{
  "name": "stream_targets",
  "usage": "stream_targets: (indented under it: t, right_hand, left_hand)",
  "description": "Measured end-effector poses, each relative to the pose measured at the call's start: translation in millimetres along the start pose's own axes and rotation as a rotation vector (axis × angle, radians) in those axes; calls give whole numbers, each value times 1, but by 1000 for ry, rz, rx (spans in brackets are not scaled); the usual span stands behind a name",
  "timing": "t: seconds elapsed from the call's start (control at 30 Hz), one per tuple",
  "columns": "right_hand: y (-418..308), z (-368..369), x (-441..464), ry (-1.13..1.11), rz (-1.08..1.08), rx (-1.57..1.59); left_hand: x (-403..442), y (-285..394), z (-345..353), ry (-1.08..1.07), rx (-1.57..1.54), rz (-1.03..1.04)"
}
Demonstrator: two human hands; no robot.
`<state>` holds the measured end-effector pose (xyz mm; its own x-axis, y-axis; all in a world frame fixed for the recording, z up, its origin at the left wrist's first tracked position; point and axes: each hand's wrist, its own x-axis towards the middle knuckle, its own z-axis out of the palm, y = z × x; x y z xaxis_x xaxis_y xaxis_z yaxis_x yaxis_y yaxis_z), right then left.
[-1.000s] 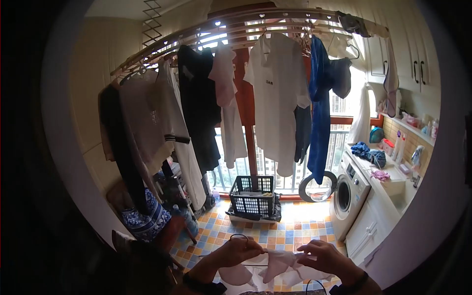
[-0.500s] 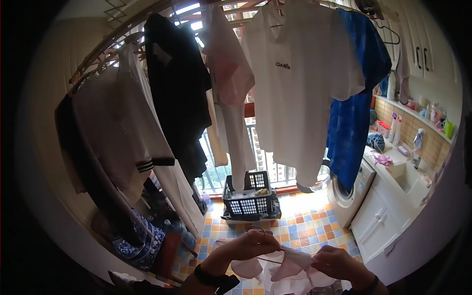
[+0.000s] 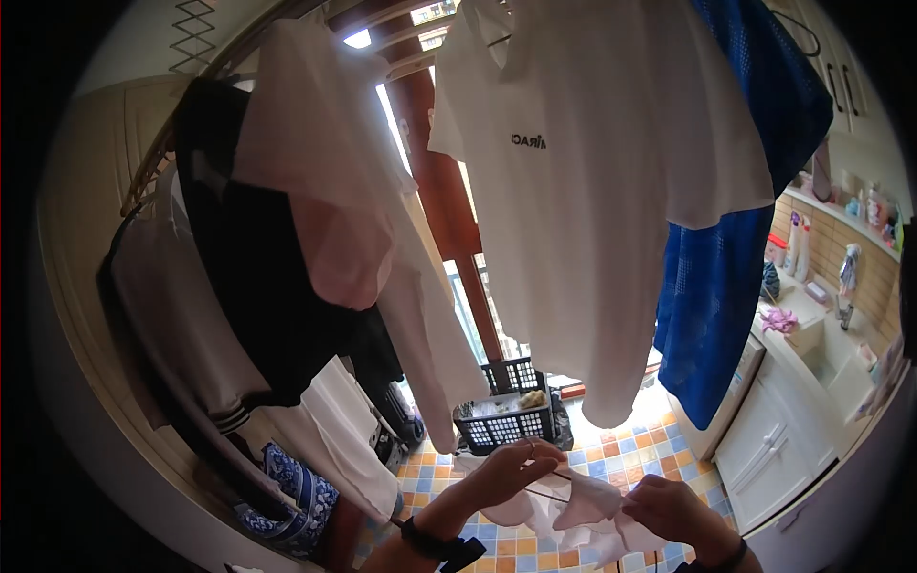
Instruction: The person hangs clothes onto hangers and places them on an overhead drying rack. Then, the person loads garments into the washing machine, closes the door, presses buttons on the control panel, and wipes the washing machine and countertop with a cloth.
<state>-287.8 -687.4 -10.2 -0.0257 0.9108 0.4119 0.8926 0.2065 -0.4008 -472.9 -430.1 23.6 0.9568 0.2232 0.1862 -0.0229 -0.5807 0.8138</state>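
Note:
A pale pinkish-white garment (image 3: pixel 587 501) hangs low in front of me, over the tiled floor. Through its top runs the thin bar of a clothes hanger (image 3: pixel 546 495). My left hand (image 3: pixel 523 470), with a dark watch at the wrist, is closed around the upper part of this hanger; its fingers partly hide it. My right hand (image 3: pixel 669 508) pinches the garment's edge on the other side, fingers pressed together. Folds conceal the garment's exact shape.
Overhead hang a white T-shirt (image 3: pixel 592 191), a blue mesh garment (image 3: pixel 712 315), a black garment (image 3: pixel 244 258) and a white-pink garment (image 3: pixel 344 229). A black crate (image 3: pixel 487 435) stands on the floor ahead. At right is a sink (image 3: pixel 836 358) above a white cabinet (image 3: pixel 774 463).
My view has moved closer to the hanging clothes, which now look larger and spread apart. Both hands sit slightly further right in view, still holding the hanger and garment.

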Motion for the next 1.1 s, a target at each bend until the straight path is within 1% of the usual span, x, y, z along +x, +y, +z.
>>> stream_targets:
  t: [0.03, 0.07, 0.13, 0.2, 0.23, 0.27, 0.33, 0.37, 0.4, 0.47, 0.5, 0.53, 0.57, 0.63, 0.67, 0.7, 0.73, 0.77, 0.8, 0.83, 0.87, 0.9, 0.93, 0.97, 1.0, 1.03, 1.07, 1.1]
  right_hand:
    - [3, -3, 3, 10, 76, 122]
    - [5, -7, 7, 20, 71, 119]
    - [3, -18, 14, -56, -72, 33]
    - [-2, -16, 14, -126, -101, -15]
    - [-2, -15, 16, -170, -111, -66]
    - [-2, -15, 16, -201, -291, -218]
    - [-56, -31, 18, -162, 173, 151]
    - [-67, -31, 20, -157, 154, 128]
    - [-76, -28, 18, -157, 122, 146]
    - [-95, -22, 20, -139, 93, 157]
    - [-103, -21, 22, -227, 52, 164]
    - [-112, -18, 25, -317, 13, 172]
    - [-124, -16, 31, -305, 20, 166]
    - [-150, -14, 42, -286, 40, 242]
    - [-167, -17, 49, -303, 90, 274]
    - [-176, -17, 56, -319, 17, 229]
    - [-186, -20, 63, -339, -57, 183]
    - [-205, -27, 74, -334, -71, 249]
    - [-237, -34, 79, -254, -12, 257]
    - [-272, -41, 85, -87, 56, 295]
    - [-292, -47, 89, 165, -129, 199]
    - [-293, -54, 99, 343, -559, -52]
    - [-310, -51, 95, 628, -250, 307]
    - [-339, -60, 106, 818, -332, 301]
    - [-358, -65, 120, 937, -538, 186]
    - [-370, -71, 128, 1001, -687, 109]
    - [-379, -75, 133, 1002, -766, 79]
    - [-389, -78, 143, 1007, -834, 64]
  left_hand:
    - [-2, -7, 1, -1, 7, 2]
    - [-3, -11, 1, -8, -1, -16]
    - [-3, -12, -1, 3, -9, -29]
    - [-18, -4, -2, 17, -54, -47]
    - [-23, -10, -4, 26, 111, 109]
    - [-30, -8, -2, 69, 18, 117]
    - [-46, 7, -6, 74, -28, 42]
    - [-54, 8, -9, 64, -70, 25]
    - [-62, 21, -11, 20, -1, -42]
    - [-81, 36, -18, -8, 99, -23]
    - [-90, 35, -23, -11, 106, -8]
    - [-101, 31, -25, -3, 172, 76]
    - [-113, 29, -29, 0, 235, 159]
    - [-142, 32, -37, 1, 264, 189]
    - [-159, 31, -41, 21, 291, 203]
    - [-176, 22, -44, 10, 286, 207]
    - [-193, 5, -46, 12, 95, 115]
    - [-210, -12, -46, 18, -98, 20]
    - [-225, -21, -46, 28, -294, -78]
    - [-226, 17, -51, 38, -6, -153]
    - [-252, 51, -65, 71, -8, -91]
    - [-260, 37, -66, 60, -26, -180]
    - [-266, 21, -67, 44, -44, -269]
    - [-278, 16, -68, 83, -50, -180]
    - [-288, 11, -71, 89, -78, -208]
    - [-298, 10, -71, 112, -97, -218]
    - [-307, 8, -73, 134, -113, -226]
    - [-314, 5, -77, 112, -133, -236]
